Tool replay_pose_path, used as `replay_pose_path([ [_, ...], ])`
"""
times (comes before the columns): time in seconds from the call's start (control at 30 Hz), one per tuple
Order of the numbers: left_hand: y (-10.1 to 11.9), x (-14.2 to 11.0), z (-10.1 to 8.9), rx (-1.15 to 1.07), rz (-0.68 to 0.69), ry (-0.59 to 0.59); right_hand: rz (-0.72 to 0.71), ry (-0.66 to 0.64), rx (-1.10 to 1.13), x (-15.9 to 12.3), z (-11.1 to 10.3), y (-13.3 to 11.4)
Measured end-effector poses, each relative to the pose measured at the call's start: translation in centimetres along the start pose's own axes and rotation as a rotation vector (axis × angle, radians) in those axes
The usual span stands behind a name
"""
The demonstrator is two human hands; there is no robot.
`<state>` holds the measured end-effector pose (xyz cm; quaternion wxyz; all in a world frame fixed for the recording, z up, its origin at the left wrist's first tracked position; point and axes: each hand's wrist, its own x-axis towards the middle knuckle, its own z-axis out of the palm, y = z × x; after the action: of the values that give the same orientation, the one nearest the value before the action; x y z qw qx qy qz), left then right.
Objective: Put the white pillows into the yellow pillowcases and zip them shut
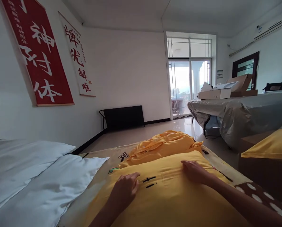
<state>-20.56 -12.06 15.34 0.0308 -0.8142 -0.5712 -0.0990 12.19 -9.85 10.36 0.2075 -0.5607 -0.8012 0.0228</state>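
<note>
A plump yellow pillow (159, 198) with small black marks printed on it lies in front of me. My left hand (127, 186) rests on its left part, fingers curled and pressed to the cloth. On the right, my right hand (193, 171) pinches the yellow fabric near the far edge. Between the hands a short raised strip shows in the cloth. Just beyond the pillow lies a crumpled heap of yellow-orange fabric (165, 142). The fingertips of both hands are partly hidden.
White pillows (43, 186) lie at the left on a patterned sheet (226, 164). More yellow cloth (270, 145) sits on a box at the right. A plastic-covered table (251, 107) holds open cardboard boxes (215, 93). A black folded table (124, 117) leans by the wall.
</note>
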Motion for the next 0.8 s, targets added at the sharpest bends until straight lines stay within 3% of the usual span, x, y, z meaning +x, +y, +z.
replay_pose_path([
  [0.1, 4.3, 2.4, 0.3, -0.099, 0.128, -0.123, -0.097, -0.088, 0.04, 2.1, 1.6, -5.4],
  [0.2, 4.8, 4.0, 2.7, -0.14, 0.216, -0.177, -0.175, -0.108, 0.073, 3.0, 3.3, -7.4],
  [0.3, 3.3, 4.1, 5.3, -0.16, 0.234, -0.137, -0.192, -0.126, 0.072, 2.9, 4.6, -6.6],
  [0.4, 2.3, 3.8, 6.8, -0.151, 0.229, -0.115, -0.192, -0.148, 0.073, 2.6, 5.1, -5.4],
  [0.63, 2.2, 3.4, 6.4, -0.105, 0.182, -0.104, -0.173, -0.197, 0.05, 1.8, 3.4, -3.9],
  [0.8, 1.2, 2.4, 6.0, -0.056, 0.158, -0.06, -0.135, -0.155, 0.017, 0.8, 2.9, -0.6],
])
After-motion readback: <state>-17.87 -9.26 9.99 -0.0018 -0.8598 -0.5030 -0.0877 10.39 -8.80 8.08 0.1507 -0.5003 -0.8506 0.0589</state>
